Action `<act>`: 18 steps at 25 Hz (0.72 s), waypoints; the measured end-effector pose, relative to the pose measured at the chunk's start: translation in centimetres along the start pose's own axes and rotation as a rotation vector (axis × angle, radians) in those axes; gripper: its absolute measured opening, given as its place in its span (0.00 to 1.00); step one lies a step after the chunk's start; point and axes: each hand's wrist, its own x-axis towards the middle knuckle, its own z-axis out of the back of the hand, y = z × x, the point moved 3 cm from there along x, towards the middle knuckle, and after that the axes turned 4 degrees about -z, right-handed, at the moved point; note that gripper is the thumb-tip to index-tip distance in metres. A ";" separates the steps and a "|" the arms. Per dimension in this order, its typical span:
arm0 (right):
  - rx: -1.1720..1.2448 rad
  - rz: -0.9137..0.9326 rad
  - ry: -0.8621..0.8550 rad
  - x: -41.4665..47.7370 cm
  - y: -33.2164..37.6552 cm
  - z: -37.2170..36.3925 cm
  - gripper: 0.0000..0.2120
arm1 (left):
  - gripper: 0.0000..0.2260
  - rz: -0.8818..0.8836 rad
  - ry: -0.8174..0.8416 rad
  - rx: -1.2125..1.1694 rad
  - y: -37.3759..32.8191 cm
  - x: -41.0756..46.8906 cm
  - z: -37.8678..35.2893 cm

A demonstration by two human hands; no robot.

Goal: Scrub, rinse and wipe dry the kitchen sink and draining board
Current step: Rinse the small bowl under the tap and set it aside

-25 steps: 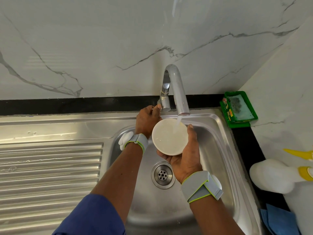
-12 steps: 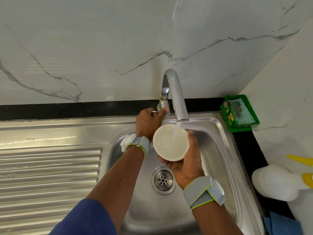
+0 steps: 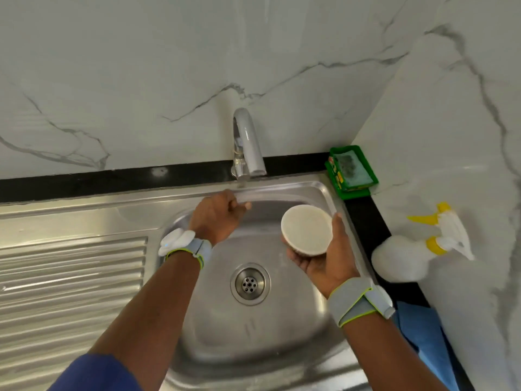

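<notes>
The stainless steel sink (image 3: pixel 253 334) fills the lower centre, with its ribbed steel draining board (image 3: pixel 70 277) at left. Both are fixed, stiff and smooth, probably slick when wet, so they call for flat pressure rather than a grip. Over the sink's right side the right hand (image 3: pixel 329 263) cups a small round white bowl (image 3: pixel 306 228) from below, thumb on its rim. The left hand (image 3: pixel 215 218) hovers loosely curled, holding nothing, beneath the curved chrome tap (image 3: pixel 248 142)

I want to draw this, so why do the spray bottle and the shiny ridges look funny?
Head view: the spray bottle is smeared and blurry; the draining board ridges catch bright glare; the wide lens bends the black counter edge.
</notes>
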 end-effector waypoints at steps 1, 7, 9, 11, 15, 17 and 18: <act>0.025 -0.003 -0.010 -0.3 0.5 1.1 0.34 | 0.18 0.008 -0.011 -0.015 0.4 -1.7 -0.6; 0.152 -0.048 -0.091 -3.7 2.1 8.3 0.32 | 0.12 0.011 -0.030 -0.048 0.6 -11.3 -2.9; 0.155 -0.054 -0.123 -4.0 1.9 10.0 0.33 | 0.10 0.028 -0.058 -0.034 0.5 -12.8 -2.9; 0.159 -0.066 -0.122 -5.1 1.8 12.0 0.32 | 0.09 0.034 -0.097 -0.036 -0.5 -15.2 -3.0; 0.174 -0.056 -0.088 -6.4 1.0 14.6 0.31 | 0.09 0.042 -0.113 -0.031 -1.5 -18.8 -3.2; 0.151 -0.040 -0.074 -7.6 0.7 16.2 0.29 | 0.09 0.060 -0.142 -0.046 -2.1 -21.1 -3.3; 0.141 -0.034 -0.070 -7.9 0.6 16.6 0.29 | 0.09 0.065 -0.150 -0.049 -2.2 -21.8 -3.3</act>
